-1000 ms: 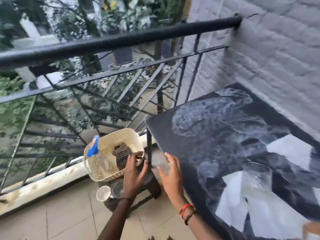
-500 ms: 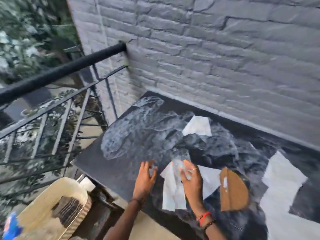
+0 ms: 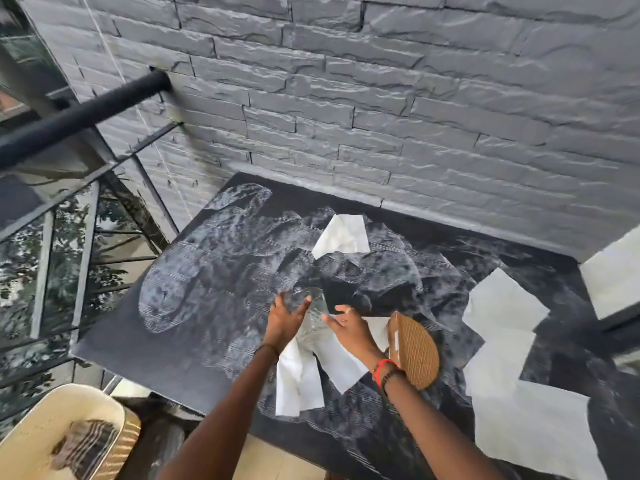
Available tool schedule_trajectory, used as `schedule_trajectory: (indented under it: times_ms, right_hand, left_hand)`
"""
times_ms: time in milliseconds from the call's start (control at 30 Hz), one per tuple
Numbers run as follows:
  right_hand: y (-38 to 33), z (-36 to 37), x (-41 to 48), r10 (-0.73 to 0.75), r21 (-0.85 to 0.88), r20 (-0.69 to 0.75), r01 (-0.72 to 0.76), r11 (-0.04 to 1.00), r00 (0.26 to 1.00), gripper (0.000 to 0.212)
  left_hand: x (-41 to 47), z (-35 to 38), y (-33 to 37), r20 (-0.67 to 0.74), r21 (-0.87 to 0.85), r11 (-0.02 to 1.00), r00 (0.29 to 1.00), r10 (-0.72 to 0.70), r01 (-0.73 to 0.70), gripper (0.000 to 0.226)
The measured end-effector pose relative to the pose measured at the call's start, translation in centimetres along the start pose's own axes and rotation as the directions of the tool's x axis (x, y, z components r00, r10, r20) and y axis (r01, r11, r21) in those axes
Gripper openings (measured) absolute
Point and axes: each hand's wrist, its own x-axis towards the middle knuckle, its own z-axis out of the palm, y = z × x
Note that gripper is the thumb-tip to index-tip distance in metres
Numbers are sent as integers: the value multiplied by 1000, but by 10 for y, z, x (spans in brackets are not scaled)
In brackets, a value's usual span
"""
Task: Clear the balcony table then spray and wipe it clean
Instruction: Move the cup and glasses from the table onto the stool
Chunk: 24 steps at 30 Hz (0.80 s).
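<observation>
The dark patterned balcony table (image 3: pixel 207 271) stands against the brick wall. A clear glass (image 3: pixel 313 303) sits low over its middle, between my hands. My right hand (image 3: pixel 349 327) holds the glass from the right with thumb and curled fingers. On the glass's left side my left hand (image 3: pixel 285 320) touches it with straight, spread fingers. White paper napkins lie under my hands (image 3: pixel 298 382), at the back (image 3: pixel 341 233) and on the right (image 3: pixel 502 306). A brown woven mat (image 3: pixel 415 351) lies folded beside my right wrist.
A cream basket (image 3: pixel 52 427) holding a striped cloth (image 3: pixel 86 448) sits low at the bottom left, below the table. The black railing (image 3: pixel 79 116) runs along the left into the grey brick wall (image 3: pixel 381 116). A white surface (image 3: pixel 613 278) shows at the right edge.
My view swung from the basket and railing to the table. My right hand carried the glass from beside the table's edge to over its middle, and my left hand came up against it.
</observation>
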Motion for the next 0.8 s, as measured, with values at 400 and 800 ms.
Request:
schedule_trajectory:
  times_ms: [400,800]
  right_hand:
    - [-9,11,34,18,110,165,-36,993,986,25]
    - [-37,17,14,-100,121,165,81,989,981,33]
  left_hand:
    - [17,15,12,-12,-90,987,991,-134,132,109]
    - [-7,-8,20,-132,-174,985,991,-35,12,112]
